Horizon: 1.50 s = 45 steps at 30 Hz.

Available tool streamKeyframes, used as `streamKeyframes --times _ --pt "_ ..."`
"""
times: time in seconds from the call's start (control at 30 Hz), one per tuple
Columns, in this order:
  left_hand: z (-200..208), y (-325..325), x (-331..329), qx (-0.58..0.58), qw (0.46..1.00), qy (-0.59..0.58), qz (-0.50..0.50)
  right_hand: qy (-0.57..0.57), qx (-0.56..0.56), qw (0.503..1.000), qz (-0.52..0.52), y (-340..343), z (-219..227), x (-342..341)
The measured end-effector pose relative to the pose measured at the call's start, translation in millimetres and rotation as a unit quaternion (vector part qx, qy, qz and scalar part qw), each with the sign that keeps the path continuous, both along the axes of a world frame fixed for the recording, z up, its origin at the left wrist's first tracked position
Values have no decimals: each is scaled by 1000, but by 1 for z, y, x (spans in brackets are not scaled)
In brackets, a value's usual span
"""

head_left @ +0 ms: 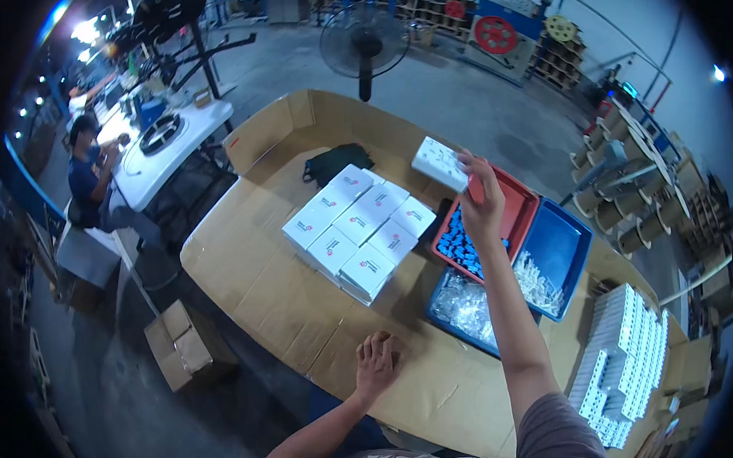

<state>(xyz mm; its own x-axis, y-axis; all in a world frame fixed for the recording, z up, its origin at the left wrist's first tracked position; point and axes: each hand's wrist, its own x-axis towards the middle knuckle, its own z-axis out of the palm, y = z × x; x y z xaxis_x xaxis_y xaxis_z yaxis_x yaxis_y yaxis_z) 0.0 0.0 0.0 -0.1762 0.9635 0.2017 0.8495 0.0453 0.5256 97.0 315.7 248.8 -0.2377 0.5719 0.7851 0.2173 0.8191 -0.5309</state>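
Observation:
My right hand point(484, 202) reaches across to a white printed block point(440, 163) at the far edge; whether it is a box or a stack of leaflets I cannot tell. My fingers bend over its right corner, and what they pinch is hidden. My left hand point(376, 363) rests on the cardboard near the front edge, fingers loosely bent and a little apart, holding nothing. Beyond it stand stacked white boxes point(334, 220) with small red marks. Under my right forearm lie a red tray point(519, 194) of small blue parts point(460, 247) and a tray of clear plastic bags point(465, 307).
A blue tray point(572, 236) holds white parts point(538, 285). Rows of white pieces point(620, 363) stand at the right. A black cloth or bag point(336, 162) lies behind the boxes. Past the table are a fan point(366, 47), a floor carton point(186, 345) and a seated person point(90, 171).

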Motion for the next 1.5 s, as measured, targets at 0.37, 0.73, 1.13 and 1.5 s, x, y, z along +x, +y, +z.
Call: streamKeyframes --times 0.37,0.73,1.13,1.5 --pt "6 -5 13 36 997 66 -18 155 75 985 31 -164 71 119" --pt "9 -17 15 83 993 74 -27 375 -242 893 56 -279 58 175" --pt "127 -65 113 88 837 -474 -260 488 -600 632 43 -367 -50 183" --pt "138 -53 125 19 769 -628 -115 107 -543 829 -75 -401 -89 210"
